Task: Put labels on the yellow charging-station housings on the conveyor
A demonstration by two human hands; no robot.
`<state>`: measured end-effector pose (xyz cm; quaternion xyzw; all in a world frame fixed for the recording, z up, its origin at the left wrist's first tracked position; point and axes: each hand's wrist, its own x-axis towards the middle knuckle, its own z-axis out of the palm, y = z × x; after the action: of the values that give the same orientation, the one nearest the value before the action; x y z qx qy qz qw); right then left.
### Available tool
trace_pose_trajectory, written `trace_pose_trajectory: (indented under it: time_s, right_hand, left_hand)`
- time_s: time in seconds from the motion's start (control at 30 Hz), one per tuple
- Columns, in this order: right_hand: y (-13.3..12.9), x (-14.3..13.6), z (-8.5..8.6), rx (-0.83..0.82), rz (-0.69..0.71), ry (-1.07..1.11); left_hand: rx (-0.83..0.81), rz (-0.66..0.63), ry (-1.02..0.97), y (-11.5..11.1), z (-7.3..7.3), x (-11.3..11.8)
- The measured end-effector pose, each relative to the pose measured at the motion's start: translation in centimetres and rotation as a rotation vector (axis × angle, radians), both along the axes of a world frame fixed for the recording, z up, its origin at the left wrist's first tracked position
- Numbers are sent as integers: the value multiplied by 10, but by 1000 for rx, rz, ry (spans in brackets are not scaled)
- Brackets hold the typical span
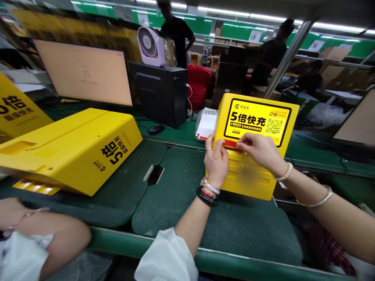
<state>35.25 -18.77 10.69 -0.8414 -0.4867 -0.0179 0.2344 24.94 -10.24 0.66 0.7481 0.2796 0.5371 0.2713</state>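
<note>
A yellow box (252, 175) with a black-framed label (254, 123) on its face stands tilted on the green mat. My left hand (216, 162) holds its left edge, fingers curled at a red strip (230, 143) below the label. At the right end of that strip, the fingers of my right hand (258, 150) are pinched together against the box; what they pinch, if anything, is too small to make out.
Another yellow case (73, 148) lies on the left mat, with a person's arm (49, 228) before it. Behind are a monitor (84, 74), a black computer tower (161, 93), a mouse (156, 129) and a white box (206, 124). People stand farther back.
</note>
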Motion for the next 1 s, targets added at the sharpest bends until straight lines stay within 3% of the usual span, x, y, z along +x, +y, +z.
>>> trace_pose_trajectory:
  time_s: [0.27,0.47,0.7,0.83,1.0]
  right_hand:
    - [-5,4,13,-125,2,-136]
    - [-44,29,23,-163,-5,-21]
    - [-92,55,8,109,-11,490]
    - [-93,54,-7,403,-9,628]
    - [-80,59,-32,677,-16,632]
  left_hand:
    - [-31,-1,14,0,2,-1]
    - [-24,-1,5,1,5,0]
    - [-36,-7,12,4,8,1]
    - [-11,-10,-1,6,9,2]
    - [-4,-5,9,9,12,4]
